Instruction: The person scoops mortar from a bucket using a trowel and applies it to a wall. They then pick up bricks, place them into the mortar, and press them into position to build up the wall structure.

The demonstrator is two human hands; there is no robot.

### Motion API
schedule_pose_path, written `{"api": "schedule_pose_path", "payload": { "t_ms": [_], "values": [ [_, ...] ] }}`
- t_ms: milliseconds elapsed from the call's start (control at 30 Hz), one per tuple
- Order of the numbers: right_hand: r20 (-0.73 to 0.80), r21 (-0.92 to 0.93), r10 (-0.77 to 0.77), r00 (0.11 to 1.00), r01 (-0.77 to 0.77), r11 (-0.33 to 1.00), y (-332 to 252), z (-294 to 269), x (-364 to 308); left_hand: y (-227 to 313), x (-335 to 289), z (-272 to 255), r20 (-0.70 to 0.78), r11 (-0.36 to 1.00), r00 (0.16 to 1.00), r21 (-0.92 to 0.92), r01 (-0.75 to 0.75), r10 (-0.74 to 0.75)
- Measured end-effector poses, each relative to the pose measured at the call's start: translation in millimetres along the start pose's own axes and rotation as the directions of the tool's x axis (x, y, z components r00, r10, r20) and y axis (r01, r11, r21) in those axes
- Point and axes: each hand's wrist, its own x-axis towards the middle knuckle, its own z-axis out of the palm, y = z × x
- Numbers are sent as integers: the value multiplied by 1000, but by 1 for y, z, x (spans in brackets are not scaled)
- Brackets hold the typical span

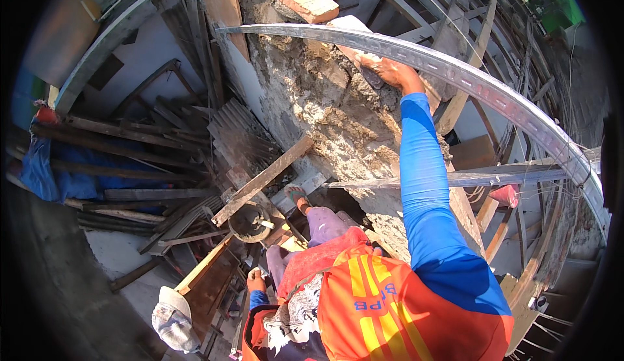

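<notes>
At the top of the rough wall [325, 94], my right hand [393, 73] reaches out with its fingers closed against a pale-topped brick [348, 24]. A curved-looking metal strip [416, 54] passes in front and hides part of the grip. Just left of that brick, an orange brick [305, 0] lies on the wall top. Low beside my lap is my left hand [256, 280], fingers curled; what it holds, if anything, does not show. A round mortar pan [249, 223] with a light-handled tool [266, 223] in it stands beyond this hand.
A plank [263, 180] leans between the wall and the pan. Old timbers [130, 149] and a blue tarp [49, 172] lie to the left. A wooden beam [481, 177] juts out on the right, under the metal strip. A pale cap [174, 315] shows at lower left.
</notes>
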Motion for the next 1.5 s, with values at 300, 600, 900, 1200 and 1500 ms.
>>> {"api": "schedule_pose_path", "payload": {
  "t_ms": [300, 600, 900, 1200, 1500],
  "values": [
    [-689, 51, -59, 723, 130, 990, -18, 20, -78, 46, -54, 50, 31, 990, 997, -115, 79, -76],
    [114, 518, -364, 924, 258, 815, -81, 326, -306, -42, -92, -15, -99, 996, 991, 4, -85, 85],
    [600, 216, -169, 782, 46, 975, 29, 627, -440, -92, -153, -29, -96, 770, 977, 631, -88, 190],
    [786, -95, -97, 611, 275, 957, 85, 815, -486, -107, -132, -14, -223, 707, 961, 706, 46, 161],
    [139, 24, 177, 974, -182, 983, 51, 870, -467, -130, -132, -18, -289, 754, 952, 646, 119, 98]
  ]
}}
